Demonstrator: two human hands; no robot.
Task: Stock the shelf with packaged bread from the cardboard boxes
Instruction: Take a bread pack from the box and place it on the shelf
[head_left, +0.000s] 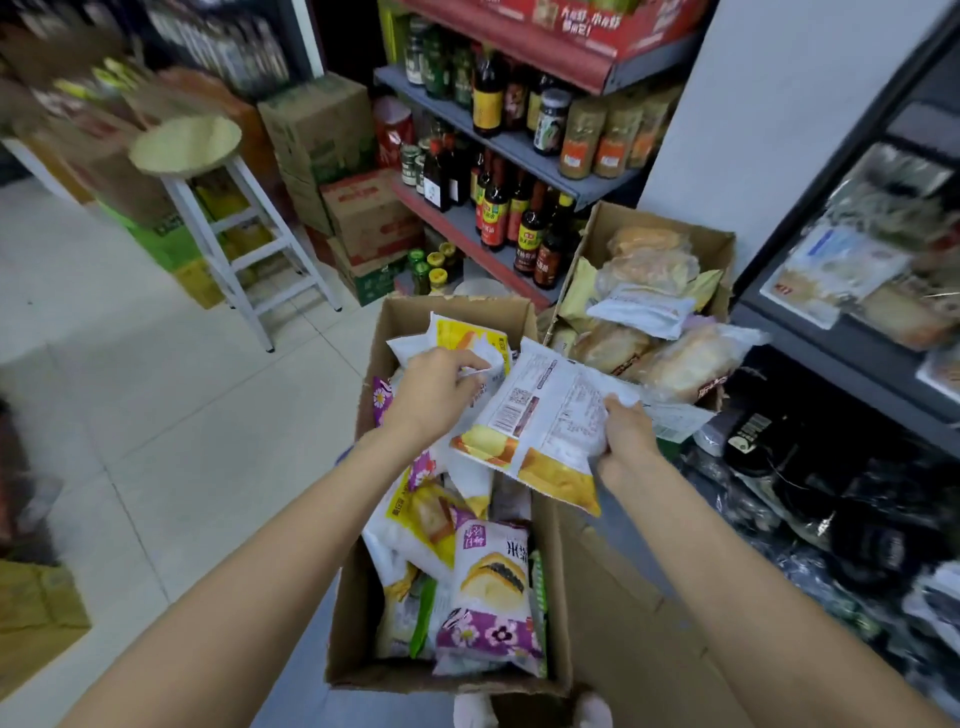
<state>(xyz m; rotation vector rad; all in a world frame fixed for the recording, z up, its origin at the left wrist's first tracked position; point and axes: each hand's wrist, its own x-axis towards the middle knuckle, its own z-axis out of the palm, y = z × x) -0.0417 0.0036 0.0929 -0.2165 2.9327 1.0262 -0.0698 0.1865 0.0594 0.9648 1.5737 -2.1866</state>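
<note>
Nearest me: open brown cardboard box (358, 597), packaged bread inside, a purple-flowered white bread packet (491, 597) at its near end. My right hand (626, 434) pinches the white-and-yellow printed bread bag (540, 415) above the box's far right corner; my left hand (434, 389) curls round a second white-and-yellow bread packet (462, 335) beside it. Beyond: second cardboard box of clear-wrapped loaves (719, 247), grey shelf (831, 332) on the right.

Cardboard boxes (363, 597) on tiled floor (156, 415)
</note>
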